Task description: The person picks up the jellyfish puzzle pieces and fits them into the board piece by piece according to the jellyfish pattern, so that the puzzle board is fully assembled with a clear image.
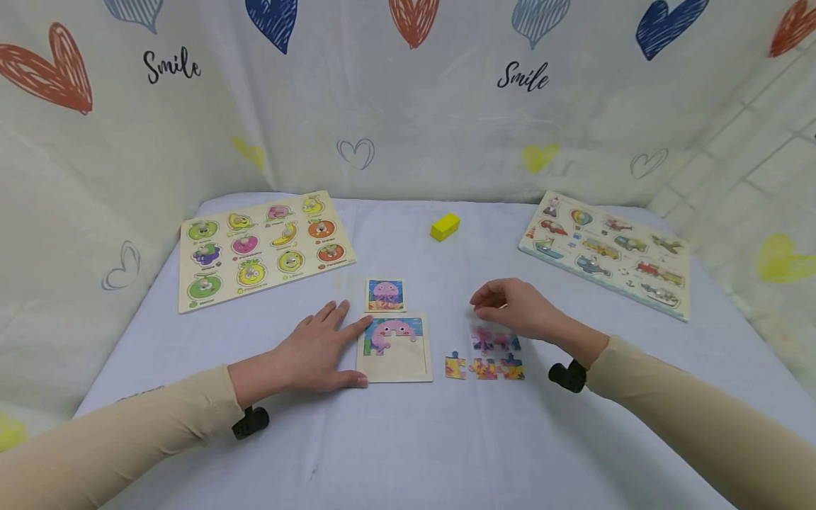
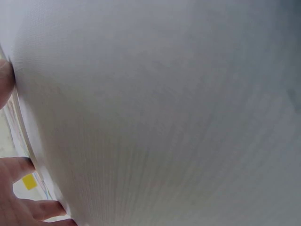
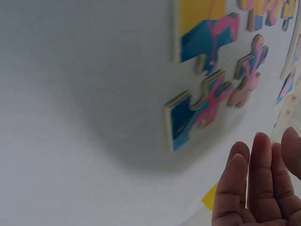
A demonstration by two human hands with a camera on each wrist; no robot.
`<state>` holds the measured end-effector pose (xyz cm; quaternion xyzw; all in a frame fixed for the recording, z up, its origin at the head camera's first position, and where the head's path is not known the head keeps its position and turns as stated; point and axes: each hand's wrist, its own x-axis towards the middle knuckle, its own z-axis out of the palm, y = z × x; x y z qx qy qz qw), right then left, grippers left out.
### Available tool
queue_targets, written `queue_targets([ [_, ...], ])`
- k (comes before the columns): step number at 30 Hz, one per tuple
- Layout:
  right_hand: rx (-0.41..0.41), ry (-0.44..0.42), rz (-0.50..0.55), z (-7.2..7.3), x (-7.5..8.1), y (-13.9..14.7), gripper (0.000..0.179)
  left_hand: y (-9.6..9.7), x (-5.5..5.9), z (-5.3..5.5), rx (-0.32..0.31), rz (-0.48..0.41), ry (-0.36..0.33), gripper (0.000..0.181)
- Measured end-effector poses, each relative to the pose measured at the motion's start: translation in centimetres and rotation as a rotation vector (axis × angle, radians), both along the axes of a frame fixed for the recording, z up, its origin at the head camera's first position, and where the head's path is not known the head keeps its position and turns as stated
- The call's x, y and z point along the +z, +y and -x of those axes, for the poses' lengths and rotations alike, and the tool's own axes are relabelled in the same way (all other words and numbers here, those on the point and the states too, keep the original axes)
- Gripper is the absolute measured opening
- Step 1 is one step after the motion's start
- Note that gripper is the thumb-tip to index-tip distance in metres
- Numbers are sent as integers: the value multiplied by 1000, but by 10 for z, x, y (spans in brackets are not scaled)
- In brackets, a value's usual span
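Note:
A wooden puzzle tray (image 1: 397,365) lies in front of the person, with several joined pieces showing part of a pink sea creature (image 1: 390,329) along its top and left. The left hand (image 1: 315,347) lies spread on the cloth, thumb and index finger at the tray's left edge. To the tray's right lie several loose jigsaw pieces (image 1: 486,369), pink, yellow and blue. Just beyond their upper row hovers the right hand (image 1: 518,306), its fingers gently bent and nothing between them. In the right wrist view a blue-and-pink piece (image 3: 179,121) lies flat, apart from the fingertips (image 3: 261,141).
Above the tray is a small picture card (image 1: 385,295) of the pink creature. A fruit board (image 1: 268,244) lies at the back left, a vehicle board (image 1: 608,253) at the back right. Between them sits a yellow block (image 1: 445,227). A printed curtain (image 1: 433,106) hangs behind the table.

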<state>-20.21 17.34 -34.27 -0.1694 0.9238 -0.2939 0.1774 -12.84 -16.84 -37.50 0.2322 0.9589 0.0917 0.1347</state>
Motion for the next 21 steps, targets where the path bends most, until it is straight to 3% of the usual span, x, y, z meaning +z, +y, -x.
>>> queue_targets([
  [10, 5, -74, -31, -2, -11, 19, 22, 1, 1, -1, 17, 6, -24, 94],
  [21, 69, -30, -117, -7, -17, 12, 32, 3, 1, -1, 16, 4, -18, 94],
])
